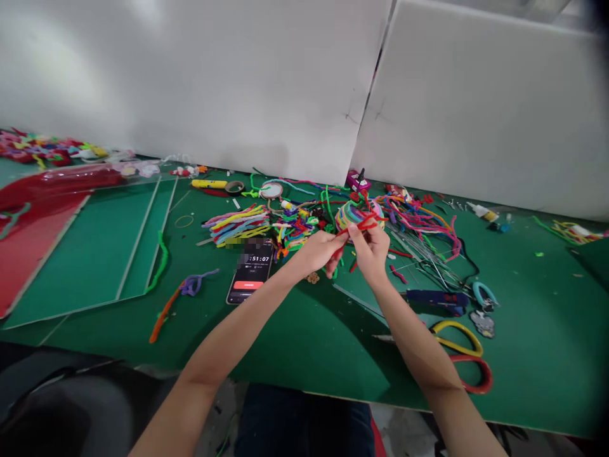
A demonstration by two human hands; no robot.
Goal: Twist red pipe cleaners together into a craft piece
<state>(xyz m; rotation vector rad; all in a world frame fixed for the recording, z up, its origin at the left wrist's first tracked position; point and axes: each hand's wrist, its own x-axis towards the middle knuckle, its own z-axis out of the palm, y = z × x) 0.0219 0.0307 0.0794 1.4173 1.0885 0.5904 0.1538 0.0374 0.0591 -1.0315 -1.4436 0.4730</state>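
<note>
Both of my hands meet over the middle of the table, pinching a red pipe cleaner [368, 222]. My left hand [324, 249] is closed on it from the left. My right hand [372, 251] grips it from the right, fingers close to the left ones. Its exact shape is partly hidden by the fingers. Just behind the hands sits a round bundle of multicoloured pipe cleaners [346, 214]. A striped bunch of cut pipe cleaners [240, 225] lies to the left, near a lit phone [248, 274]. A small brown curled piece [313, 278] rests below my left hand.
Scissors [476, 343] with yellow and red handles lie by my right forearm, near a dark blue tool [438, 301]. Loose pipe cleaners [428, 222] and thin rods spread at right. An orange-and-purple piece [167, 312] and clear sheets [109, 254] are left. White panels [228, 82] stand behind.
</note>
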